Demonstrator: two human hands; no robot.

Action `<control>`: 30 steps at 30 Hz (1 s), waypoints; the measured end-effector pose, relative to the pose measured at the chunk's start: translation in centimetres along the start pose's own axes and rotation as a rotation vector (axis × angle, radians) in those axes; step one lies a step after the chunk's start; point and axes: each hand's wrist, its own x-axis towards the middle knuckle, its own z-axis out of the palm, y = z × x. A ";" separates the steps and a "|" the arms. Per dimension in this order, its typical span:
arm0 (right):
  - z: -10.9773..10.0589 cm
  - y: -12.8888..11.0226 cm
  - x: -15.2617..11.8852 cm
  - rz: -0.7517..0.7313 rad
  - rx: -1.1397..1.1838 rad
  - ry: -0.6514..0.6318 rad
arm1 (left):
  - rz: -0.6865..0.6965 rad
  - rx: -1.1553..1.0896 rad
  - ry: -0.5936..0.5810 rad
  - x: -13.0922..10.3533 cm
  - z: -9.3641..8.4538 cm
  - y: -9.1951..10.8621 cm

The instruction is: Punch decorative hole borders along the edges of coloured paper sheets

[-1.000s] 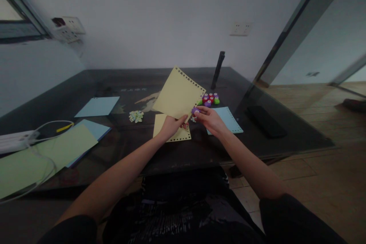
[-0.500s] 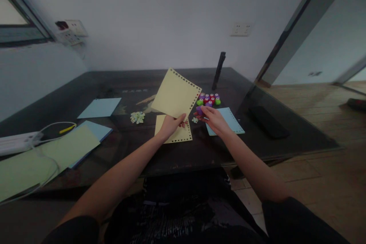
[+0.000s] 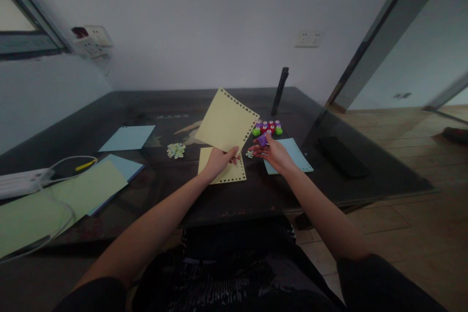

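Observation:
My left hand (image 3: 224,160) pinches a yellow paper sheet (image 3: 225,119) by its lower corner and holds it tilted above the table. Small shaped holes run along the sheet's right and top edges. In my right hand (image 3: 273,153) is a purple craft punch (image 3: 262,140), gripped between thumb and fingers just right of the sheet and apart from it. A second yellow sheet (image 3: 228,173) with punched edges lies under my left hand. Beyond my right hand stand several red, green and purple craft punches (image 3: 271,126). Partly under my right wrist lies a punched light-blue sheet (image 3: 294,156).
Small paper cut-outs form a pile (image 3: 176,150) at left and a smaller one (image 3: 249,154) between my hands. Blue paper (image 3: 127,137), yellow-green paper (image 3: 69,204) and a white power strip (image 3: 22,183) lie left. A black case (image 3: 343,157) is right; a dark post (image 3: 280,91) stands behind.
The purple punch has turned in my right hand and shifted slightly right, away from the sheet, and its white button now shows. The left hand and its sheet have barely moved.

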 end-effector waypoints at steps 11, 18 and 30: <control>-0.5 0.9 0.8 -0.191 -0.307 0.036 | 0.000 0.032 -0.009 -0.1 0.0 0.2; -1.1 1.9 1.6 -0.452 -0.817 0.089 | 0.005 0.042 -0.009 -0.1 -0.1 0.2; -1.2 1.9 1.8 -0.415 -0.898 0.044 | -0.008 0.039 -0.020 -0.3 -0.1 0.7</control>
